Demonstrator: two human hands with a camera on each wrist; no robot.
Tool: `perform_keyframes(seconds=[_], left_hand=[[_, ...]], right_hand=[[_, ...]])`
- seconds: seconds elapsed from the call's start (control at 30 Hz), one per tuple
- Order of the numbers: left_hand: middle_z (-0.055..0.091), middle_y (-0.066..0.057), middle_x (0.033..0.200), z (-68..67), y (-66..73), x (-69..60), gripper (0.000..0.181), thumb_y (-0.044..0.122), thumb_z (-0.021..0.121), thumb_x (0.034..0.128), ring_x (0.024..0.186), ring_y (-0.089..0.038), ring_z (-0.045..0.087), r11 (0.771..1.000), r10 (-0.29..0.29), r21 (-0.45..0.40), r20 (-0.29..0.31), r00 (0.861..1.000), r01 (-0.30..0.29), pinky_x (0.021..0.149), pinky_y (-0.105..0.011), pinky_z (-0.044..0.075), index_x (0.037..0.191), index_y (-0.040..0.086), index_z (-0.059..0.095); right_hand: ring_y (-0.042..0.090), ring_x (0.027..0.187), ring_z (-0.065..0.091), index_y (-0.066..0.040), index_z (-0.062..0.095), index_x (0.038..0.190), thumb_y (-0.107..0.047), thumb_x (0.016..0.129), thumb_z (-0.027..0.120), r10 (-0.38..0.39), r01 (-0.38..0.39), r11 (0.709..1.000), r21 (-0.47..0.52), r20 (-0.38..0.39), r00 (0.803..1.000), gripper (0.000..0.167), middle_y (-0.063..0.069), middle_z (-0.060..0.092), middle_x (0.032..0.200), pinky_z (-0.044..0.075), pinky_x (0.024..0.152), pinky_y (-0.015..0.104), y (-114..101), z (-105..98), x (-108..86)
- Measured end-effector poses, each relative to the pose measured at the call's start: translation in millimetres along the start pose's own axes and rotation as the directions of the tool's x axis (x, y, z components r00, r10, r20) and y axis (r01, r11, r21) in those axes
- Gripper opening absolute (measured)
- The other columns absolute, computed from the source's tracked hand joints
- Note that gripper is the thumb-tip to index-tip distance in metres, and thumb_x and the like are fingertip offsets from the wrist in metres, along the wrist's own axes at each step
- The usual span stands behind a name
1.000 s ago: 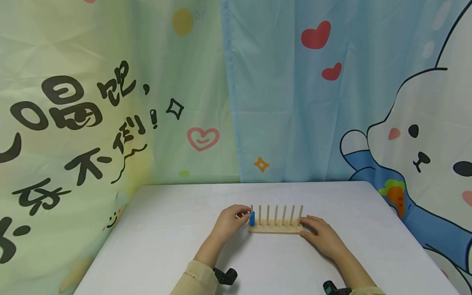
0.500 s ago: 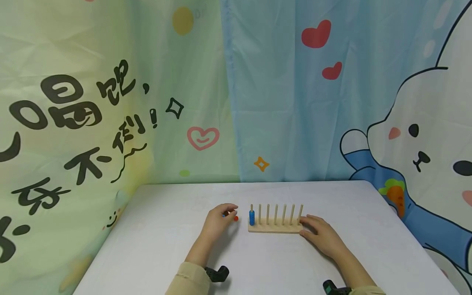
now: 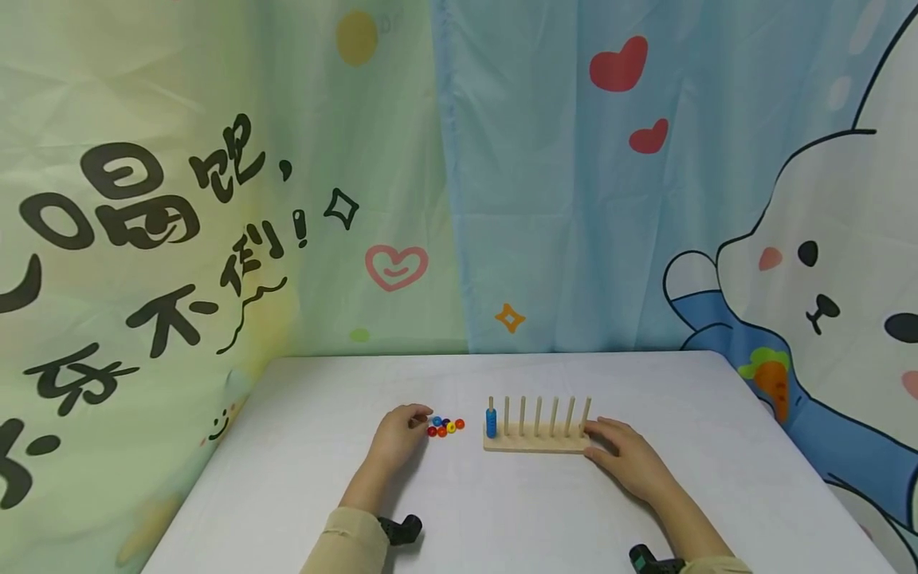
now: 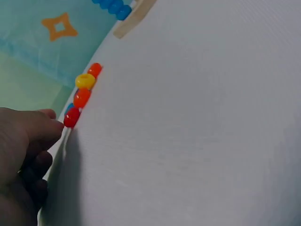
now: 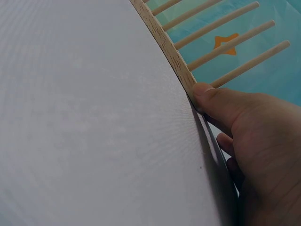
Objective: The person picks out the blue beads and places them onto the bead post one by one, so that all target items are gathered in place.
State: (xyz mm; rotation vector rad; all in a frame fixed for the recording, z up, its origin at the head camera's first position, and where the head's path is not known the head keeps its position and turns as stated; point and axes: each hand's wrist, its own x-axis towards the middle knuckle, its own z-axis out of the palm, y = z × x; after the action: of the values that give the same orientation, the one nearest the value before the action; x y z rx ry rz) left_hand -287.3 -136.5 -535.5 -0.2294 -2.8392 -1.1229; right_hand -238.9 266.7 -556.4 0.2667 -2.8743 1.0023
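A wooden peg board (image 3: 534,446) with a row of upright pegs stands on the table. Blue beads (image 3: 491,423) are stacked on its leftmost peg; the other pegs are bare. My right hand (image 3: 629,458) grips the board's right end, the thumb pressing its front edge in the right wrist view. To the left of the board lies a small cluster of loose beads, among them a yellow bead (image 4: 85,81), a red bead (image 4: 71,117) and a blue bead (image 3: 437,421). My left hand (image 3: 396,437) is at the cluster's left side, fingers loosely bent, with nothing visible between them.
The white table (image 3: 287,462) reaches back to a printed curtain (image 3: 531,199). Black wrist cameras sit on both forearms, the left wrist camera (image 3: 402,529) and the right wrist camera (image 3: 654,561), close above the tabletop.
My left hand has withdrawn leftward from the leftmost peg, past the loose beads, which now show. The right hand has kept its place on the board.
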Motion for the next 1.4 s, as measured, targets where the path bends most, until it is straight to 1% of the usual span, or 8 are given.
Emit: perform_keyframes(seconds=[0.1,0.23,0.4,0.6,0.8,0.87,1.17,1.4], left_hand=[[0.069,-0.006,0.102,3.2,-2.0,-0.4,0.021,0.010,0.067,0.0906,0.093,-0.020,0.061,1.000,0.010,0.017,0.009,1.000,-0.010,0.086,-0.042,0.051,0.111,0.012,0.072],[0.069,-0.006,0.104,7.0,-1.8,1.1,0.023,0.014,0.070,0.0893,0.093,-0.020,0.060,0.998,0.020,0.062,0.007,1.000,-0.020,0.088,-0.043,0.050,0.113,0.013,0.072],[0.069,-0.007,0.107,9.9,0.8,3.3,0.024,0.017,0.072,0.0887,0.100,-0.025,0.061,0.996,0.004,0.087,0.010,1.000,-0.004,0.095,-0.047,0.048,0.113,0.014,0.073],[0.068,-0.007,0.108,11.7,0.5,5.4,0.022,0.019,0.074,0.0877,0.104,-0.029,0.061,0.993,0.012,0.120,0.008,1.000,-0.013,0.095,-0.049,0.047,0.109,0.016,0.074],[0.069,-0.007,0.105,12.9,-1.7,8.3,0.019,0.022,0.074,0.0864,0.099,-0.028,0.062,0.985,0.058,0.163,-0.012,0.998,-0.056,0.090,-0.046,0.049,0.105,0.019,0.075],[0.069,-0.006,0.104,13.1,-1.6,8.5,0.018,0.023,0.075,0.0861,0.097,-0.027,0.062,0.983,0.063,0.172,-0.019,0.998,-0.058,0.087,-0.045,0.049,0.104,0.019,0.075],[0.068,-0.004,0.101,11.9,0.7,6.6,0.016,0.025,0.075,0.0864,0.094,-0.024,0.061,0.987,0.036,0.156,-0.019,0.999,-0.032,0.085,-0.043,0.048,0.101,0.019,0.075],[0.068,-0.004,0.100,11.0,-1.5,7.3,0.018,0.024,0.075,0.0877,0.094,-0.022,0.060,0.994,0.002,0.108,0.003,1.000,-0.002,0.087,-0.044,0.048,0.104,0.016,0.074]], right_hand=[[0.050,0.134,0.043,-0.011,0.061,0.133,-0.039,0.092,0.069,0.008,-0.008,1.000,0.005,0.002,1.000,0.050,0.026,0.050,0.143,0.033,0.105,0.069,0.7,0.3,-0.4],[0.049,0.134,0.042,-0.012,0.061,0.134,-0.040,0.092,0.068,0.015,-0.015,1.000,0.001,0.001,1.000,0.051,0.025,0.050,0.144,0.033,0.106,0.068,1.5,0.5,-0.5],[0.049,0.134,0.043,-0.012,0.061,0.133,-0.039,0.091,0.068,0.007,-0.007,1.000,0.000,-0.002,1.000,0.050,0.025,0.050,0.144,0.034,0.106,0.068,1.8,0.8,-0.2],[0.049,0.134,0.043,-0.012,0.061,0.133,-0.039,0.091,0.069,0.004,-0.004,1.000,-0.002,0.000,1.000,0.050,0.025,0.051,0.142,0.034,0.106,0.068,0.9,1.0,0.2],[0.049,0.134,0.043,-0.012,0.061,0.133,-0.038,0.092,0.068,0.009,-0.009,1.000,-0.006,0.000,1.000,0.050,0.025,0.051,0.143,0.033,0.106,0.068,0.7,0.3,0.8],[0.049,0.134,0.043,-0.012,0.061,0.134,-0.038,0.092,0.068,0.010,-0.010,1.000,-0.006,0.002,1.000,0.050,0.025,0.051,0.143,0.033,0.106,0.068,0.9,0.4,0.9],[0.049,0.134,0.043,-0.011,0.060,0.134,-0.036,0.092,0.069,0.009,-0.009,1.000,-0.006,0.000,1.000,0.050,0.025,0.050,0.143,0.034,0.106,0.068,-0.8,0.3,-0.3],[0.049,0.134,0.042,-0.012,0.061,0.134,-0.036,0.092,0.068,0.012,-0.012,1.000,0.004,0.009,1.000,0.049,0.025,0.050,0.143,0.033,0.106,0.068,-0.5,0.4,-0.4]])
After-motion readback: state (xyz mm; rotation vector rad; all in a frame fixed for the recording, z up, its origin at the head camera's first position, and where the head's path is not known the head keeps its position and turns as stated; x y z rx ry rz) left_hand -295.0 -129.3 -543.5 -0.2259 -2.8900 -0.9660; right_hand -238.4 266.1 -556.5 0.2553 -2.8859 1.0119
